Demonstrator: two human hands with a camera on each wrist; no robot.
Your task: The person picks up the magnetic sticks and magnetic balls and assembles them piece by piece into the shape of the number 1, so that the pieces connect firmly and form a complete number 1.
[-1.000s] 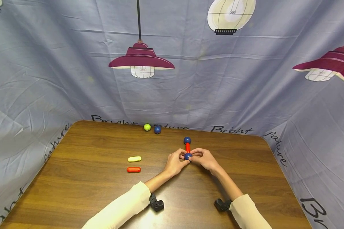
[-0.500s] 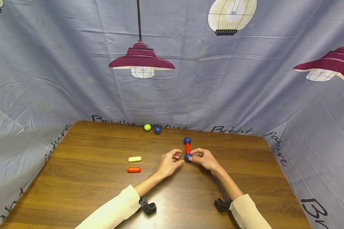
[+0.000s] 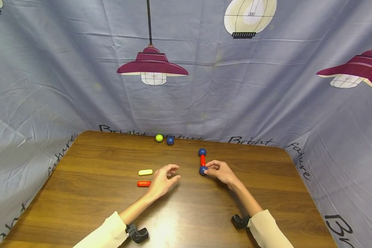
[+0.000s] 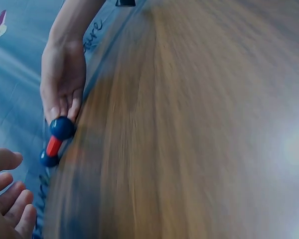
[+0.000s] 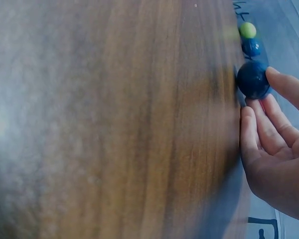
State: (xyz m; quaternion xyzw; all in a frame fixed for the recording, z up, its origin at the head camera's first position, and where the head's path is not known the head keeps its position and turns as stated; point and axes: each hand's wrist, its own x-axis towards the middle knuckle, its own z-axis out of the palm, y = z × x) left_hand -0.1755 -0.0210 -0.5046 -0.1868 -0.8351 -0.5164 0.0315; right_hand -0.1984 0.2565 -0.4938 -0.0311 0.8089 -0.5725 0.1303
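A red rod (image 3: 203,160) joins two blue balls, a far one (image 3: 202,152) and a near one (image 3: 203,170), in a dumbbell shape on the table. My right hand (image 3: 222,173) pinches the near ball between thumb and fingers; the right wrist view shows the thumb on this blue ball (image 5: 253,79). Away to the left, my left hand (image 3: 162,181) holds nothing, its fingers loosely bent and apart from the thumb. It partly overlaps the end of a loose red rod (image 3: 143,184). Just beyond that lies a yellow rod (image 3: 145,172).
A green ball (image 3: 159,138) and another blue ball (image 3: 170,141) sit side by side at the table's back edge. Behind the wooden table (image 3: 105,155) hangs a grey-blue curtain (image 3: 204,103) printed with lamps.
My left hand has let go of the near blue ball and moved left toward the loose rods. My right hand stays on the ball.
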